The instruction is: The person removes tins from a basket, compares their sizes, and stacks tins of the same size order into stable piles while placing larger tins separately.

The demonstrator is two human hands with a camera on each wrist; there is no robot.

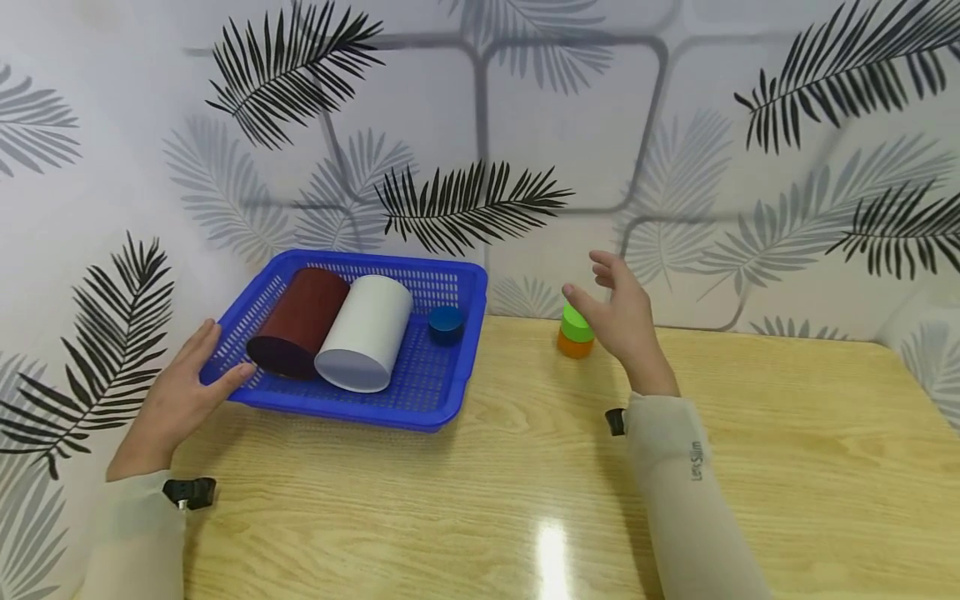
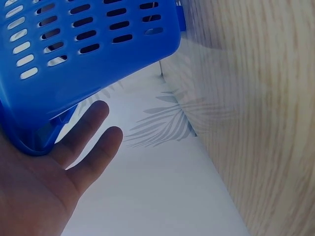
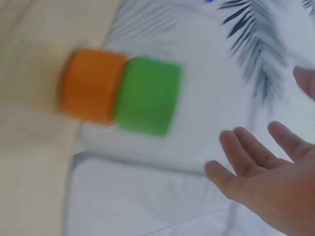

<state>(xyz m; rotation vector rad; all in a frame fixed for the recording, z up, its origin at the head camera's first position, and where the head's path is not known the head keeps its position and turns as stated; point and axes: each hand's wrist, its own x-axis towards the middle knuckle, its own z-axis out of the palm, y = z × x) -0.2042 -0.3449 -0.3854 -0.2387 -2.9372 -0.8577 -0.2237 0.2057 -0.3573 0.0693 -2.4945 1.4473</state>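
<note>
My left hand (image 1: 183, 392) rests at the left front corner of a blue plastic basket (image 1: 420, 421). Its thumb reaches over the rim, while the other fingers extend along the outside; the left wrist view shows two of them straight and spread below the basket. Inside lie a dark red cylinder (image 1: 300, 321), a white cylinder (image 1: 363, 333) and a small blue round piece (image 1: 446, 323). Beside a green block (image 3: 149, 96) stacked on an orange block (image 3: 93, 86), my right hand (image 1: 622, 317) hovers with spread fingers, holding nothing and apart from the stack in the right wrist view.
A light wooden table (image 1: 787, 467) carries the basket and the stack. Right behind it rises a wall (image 1: 555, 125) with a leaf pattern, and the same pattern continues on the left side.
</note>
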